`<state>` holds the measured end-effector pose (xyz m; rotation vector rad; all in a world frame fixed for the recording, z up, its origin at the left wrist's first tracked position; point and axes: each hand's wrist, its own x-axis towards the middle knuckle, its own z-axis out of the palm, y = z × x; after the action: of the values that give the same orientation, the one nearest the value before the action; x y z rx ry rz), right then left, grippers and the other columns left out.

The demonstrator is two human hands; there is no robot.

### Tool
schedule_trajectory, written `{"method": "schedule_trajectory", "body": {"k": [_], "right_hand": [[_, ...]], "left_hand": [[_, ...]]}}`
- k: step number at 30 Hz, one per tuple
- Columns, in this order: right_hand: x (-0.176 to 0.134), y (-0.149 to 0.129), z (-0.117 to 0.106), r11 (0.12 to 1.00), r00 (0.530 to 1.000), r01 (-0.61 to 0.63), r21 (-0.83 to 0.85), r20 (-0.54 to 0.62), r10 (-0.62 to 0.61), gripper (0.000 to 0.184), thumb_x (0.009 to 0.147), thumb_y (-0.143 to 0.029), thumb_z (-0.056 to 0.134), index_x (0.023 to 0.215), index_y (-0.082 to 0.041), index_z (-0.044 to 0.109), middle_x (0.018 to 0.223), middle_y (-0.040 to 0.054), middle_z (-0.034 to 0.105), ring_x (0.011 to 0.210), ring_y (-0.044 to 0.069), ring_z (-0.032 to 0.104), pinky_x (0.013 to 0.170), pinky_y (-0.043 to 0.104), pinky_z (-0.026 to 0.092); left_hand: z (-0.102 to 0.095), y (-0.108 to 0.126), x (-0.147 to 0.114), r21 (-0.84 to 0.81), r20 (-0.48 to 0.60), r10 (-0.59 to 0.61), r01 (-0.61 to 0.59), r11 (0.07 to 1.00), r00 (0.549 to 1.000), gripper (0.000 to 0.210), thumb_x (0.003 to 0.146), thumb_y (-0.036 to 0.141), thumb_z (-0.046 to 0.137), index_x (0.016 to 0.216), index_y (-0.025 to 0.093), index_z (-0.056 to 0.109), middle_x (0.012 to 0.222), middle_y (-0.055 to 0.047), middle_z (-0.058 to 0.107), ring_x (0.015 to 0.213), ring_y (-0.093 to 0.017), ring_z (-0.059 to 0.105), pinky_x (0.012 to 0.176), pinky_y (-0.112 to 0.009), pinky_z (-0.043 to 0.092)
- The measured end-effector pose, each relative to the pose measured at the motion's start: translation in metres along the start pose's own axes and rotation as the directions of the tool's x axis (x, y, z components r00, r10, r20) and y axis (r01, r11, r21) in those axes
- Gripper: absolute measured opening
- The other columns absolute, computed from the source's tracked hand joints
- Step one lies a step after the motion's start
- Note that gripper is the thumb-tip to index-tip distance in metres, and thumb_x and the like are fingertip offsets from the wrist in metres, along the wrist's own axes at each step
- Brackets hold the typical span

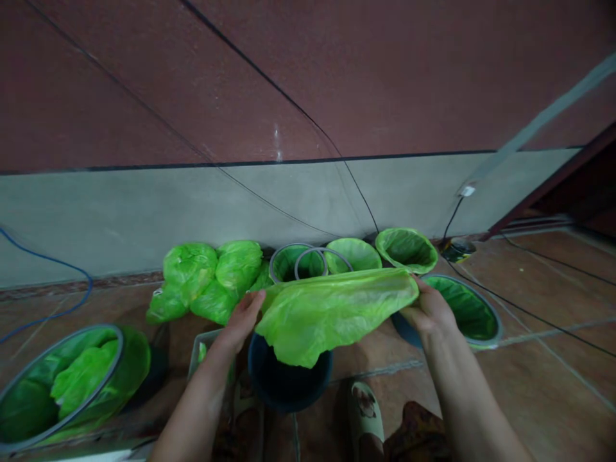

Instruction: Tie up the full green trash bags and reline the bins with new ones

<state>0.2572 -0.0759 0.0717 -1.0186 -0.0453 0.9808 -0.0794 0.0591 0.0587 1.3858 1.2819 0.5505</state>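
A bright green plastic bag [332,311] is stretched sideways between my two hands. My left hand [244,316] pinches its left edge, and my right hand [430,308] grips the right end. Below the bag stands a dark blue bin [291,391], its opening partly covered from view by the hanging plastic. Just beyond the bag, a grey ring [347,260] leans over a bin lined in green [293,256]. The fingertips of both hands are partly hidden by the plastic.
Tied green bags [192,276] lie against the wall. More green-lined bins [407,250] stand along it, with another lined bin [469,308] at right. A large lined bin [91,378] sits at left. A blue cable [72,266] and black cables [529,321] cross the floor.
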Motion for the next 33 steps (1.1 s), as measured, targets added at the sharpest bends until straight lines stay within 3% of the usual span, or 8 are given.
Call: {"method": "schedule_trajectory", "body": {"k": [4, 9, 12, 15, 21, 25, 29, 33], "right_hand": [[-0.001, 0.003, 0.005, 0.999, 0.999, -0.027, 0.039, -0.025, 0.028, 0.017, 0.083, -0.017, 0.047, 0.08, -0.016, 0.064, 0.073, 0.0043, 0.072, 0.065, 0.017, 0.069, 0.066, 0.029, 0.059], [0.0, 0.001, -0.001, 0.997, 0.997, 0.065, -0.031, -0.05, -0.066, 0.007, 0.08, -0.022, 0.057, 0.078, -0.018, 0.063, 0.069, 0.0019, 0.07, 0.058, 0.015, 0.066, 0.061, 0.026, 0.059], [-0.002, -0.002, -0.005, 0.988, 0.98, 0.148, -0.034, -0.13, -0.152, 0.004, 0.077, -0.02, 0.06, 0.077, -0.017, 0.063, 0.067, 0.0013, 0.069, 0.054, 0.014, 0.063, 0.053, 0.024, 0.056], [-0.008, -0.003, -0.003, 0.973, 0.972, 0.22, -0.073, -0.064, -0.224, 0.006, 0.073, -0.02, 0.066, 0.077, -0.016, 0.063, 0.066, -0.0001, 0.068, 0.052, 0.012, 0.061, 0.052, 0.022, 0.054], [-0.015, 0.004, 0.006, 0.959, 0.972, 0.237, -0.156, 0.042, -0.233, 0.011, 0.071, -0.024, 0.071, 0.074, -0.017, 0.063, 0.063, -0.001, 0.066, 0.052, 0.011, 0.06, 0.051, 0.02, 0.052], [-0.013, 0.006, 0.004, 0.964, 0.973, 0.229, -0.136, 0.022, -0.228, 0.011, 0.07, -0.023, 0.071, 0.074, -0.017, 0.062, 0.065, -0.0016, 0.066, 0.053, 0.011, 0.061, 0.053, 0.021, 0.053], [-0.013, 0.008, 0.005, 0.972, 0.981, 0.193, -0.131, 0.028, -0.191, 0.013, 0.07, -0.025, 0.07, 0.077, -0.017, 0.063, 0.067, -0.0009, 0.067, 0.054, 0.012, 0.061, 0.049, 0.021, 0.051], [-0.017, 0.006, 0.008, 0.97, 0.979, 0.204, -0.132, 0.042, -0.2, 0.011, 0.07, -0.025, 0.069, 0.075, -0.018, 0.063, 0.066, -0.0008, 0.066, 0.052, 0.011, 0.059, 0.047, 0.02, 0.049]], "left_hand": [[0.041, -0.004, -0.012, -0.156, 0.365, -0.094, 0.161, 0.975, 0.926, 0.056, 0.077, 0.06, 0.054, 0.116, 0.02, 0.056, 0.102, -0.008, 0.068, 0.078, -0.016, 0.065, 0.065, -0.029, 0.052], [0.05, -0.02, 0.001, 0.172, 0.237, 0.056, -0.099, 0.98, 0.97, 0.026, 0.074, 0.037, 0.058, 0.087, 0.015, 0.066, 0.072, -0.002, 0.067, 0.052, -0.01, 0.057, 0.054, -0.023, 0.045], [0.035, -0.02, 0.013, 0.293, 0.118, 0.157, -0.185, 0.938, 0.981, 0.027, 0.079, 0.036, 0.049, 0.087, 0.018, 0.068, 0.077, -0.003, 0.07, 0.06, -0.014, 0.062, 0.06, -0.026, 0.048], [0.031, -0.017, 0.014, 0.377, 0.067, 0.214, -0.223, 0.899, 0.975, 0.028, 0.081, 0.037, 0.049, 0.09, 0.018, 0.066, 0.087, -0.005, 0.072, 0.08, -0.019, 0.066, 0.076, -0.031, 0.05], [0.079, -0.044, -0.009, 0.6, 0.258, 0.085, -0.229, 0.766, 0.962, 0.061, 0.072, 0.033, 0.061, 0.128, 0.014, 0.05, 0.132, -0.015, 0.055, 0.12, -0.028, 0.054, 0.101, -0.035, 0.039], [0.106, -0.079, -0.016, 0.635, 0.285, -0.032, -0.164, 0.755, 0.958, 0.074, 0.07, 0.026, 0.062, 0.138, 0.012, 0.037, 0.142, -0.017, 0.045, 0.129, -0.027, 0.045, 0.105, -0.032, 0.036], [0.12, -0.094, -0.017, 0.526, 0.301, -0.02, -0.148, 0.837, 0.953, 0.065, 0.074, 0.023, 0.062, 0.135, 0.012, 0.04, 0.129, -0.016, 0.058, 0.116, -0.025, 0.057, 0.096, -0.032, 0.043], [0.13, -0.088, -0.017, 0.517, 0.338, -0.002, -0.184, 0.836, 0.941, 0.022, 0.079, 0.022, 0.056, 0.099, 0.017, 0.064, 0.094, -0.007, 0.071, 0.092, -0.023, 0.065, 0.079, -0.03, 0.047]]}}
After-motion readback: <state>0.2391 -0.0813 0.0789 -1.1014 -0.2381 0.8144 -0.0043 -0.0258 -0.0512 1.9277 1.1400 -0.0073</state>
